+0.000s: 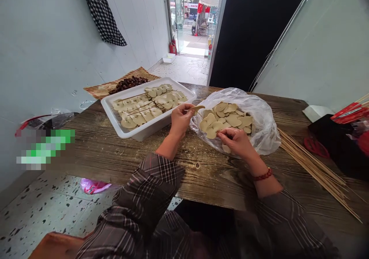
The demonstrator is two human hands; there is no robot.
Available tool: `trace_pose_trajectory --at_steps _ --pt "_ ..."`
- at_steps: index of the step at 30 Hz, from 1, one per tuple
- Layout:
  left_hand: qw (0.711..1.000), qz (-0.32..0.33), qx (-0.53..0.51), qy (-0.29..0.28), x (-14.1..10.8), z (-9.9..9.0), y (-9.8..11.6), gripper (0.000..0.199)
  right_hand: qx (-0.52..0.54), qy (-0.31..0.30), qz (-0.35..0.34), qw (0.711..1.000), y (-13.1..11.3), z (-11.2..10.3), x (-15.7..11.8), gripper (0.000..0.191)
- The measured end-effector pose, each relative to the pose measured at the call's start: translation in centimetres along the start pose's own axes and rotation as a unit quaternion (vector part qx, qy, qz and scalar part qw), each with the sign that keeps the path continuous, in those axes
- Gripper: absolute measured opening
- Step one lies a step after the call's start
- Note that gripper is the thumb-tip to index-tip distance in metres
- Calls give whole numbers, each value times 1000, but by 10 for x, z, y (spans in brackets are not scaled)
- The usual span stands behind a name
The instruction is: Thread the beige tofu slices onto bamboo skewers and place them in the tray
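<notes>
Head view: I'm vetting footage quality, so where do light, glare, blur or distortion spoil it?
In the head view, daylight nearly whitens the ground by the doorway; also in the head view, the bag shows pale highlights, the walls lean as if through a wide lens, the right sleeve looks soft, and a pixelated patch covers something at left.

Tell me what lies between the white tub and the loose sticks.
In the head view, a clear plastic bag of flat beige slices lies between the tub and the sticks, with the left hand and right hand there too.
</notes>
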State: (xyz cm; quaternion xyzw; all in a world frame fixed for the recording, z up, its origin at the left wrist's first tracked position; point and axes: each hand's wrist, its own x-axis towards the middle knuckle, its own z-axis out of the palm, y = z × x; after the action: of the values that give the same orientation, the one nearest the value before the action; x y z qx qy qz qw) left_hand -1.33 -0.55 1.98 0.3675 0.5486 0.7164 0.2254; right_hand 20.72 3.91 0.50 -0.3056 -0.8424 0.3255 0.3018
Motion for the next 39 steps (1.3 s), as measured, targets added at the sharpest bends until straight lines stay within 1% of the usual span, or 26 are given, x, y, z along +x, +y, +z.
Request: trace_pose_trajectory --at_steps 6,12,19,24,28,32,39 --pt "999 -25 -29 -28 -4 4 1 13 1 11 -4 1000 -1 2 0 24" --pt "992 -89 -86 0 -2 1 3 13 8 14 -14 1000 -2 1 -1 25" --pt "976 -145 -164 3 1 0 3 20 26 15 -19 999 -3 0 -1 23" --pt "968 -174 -181 -6 0 -1 6 25 21 21 -28 999 -3 0 -2 23" --pt "967 -175 -185 -13 -1 0 5 26 24 19 -31 999 -1 1 -2 23" --pt "971 -168 -171 -25 -3 1 2 21 23 16 -31 999 0 1 -2 23" --pt "981 -129 -146 -8 -3 3 2 15 7 10 -22 1000 5 3 -2 27"
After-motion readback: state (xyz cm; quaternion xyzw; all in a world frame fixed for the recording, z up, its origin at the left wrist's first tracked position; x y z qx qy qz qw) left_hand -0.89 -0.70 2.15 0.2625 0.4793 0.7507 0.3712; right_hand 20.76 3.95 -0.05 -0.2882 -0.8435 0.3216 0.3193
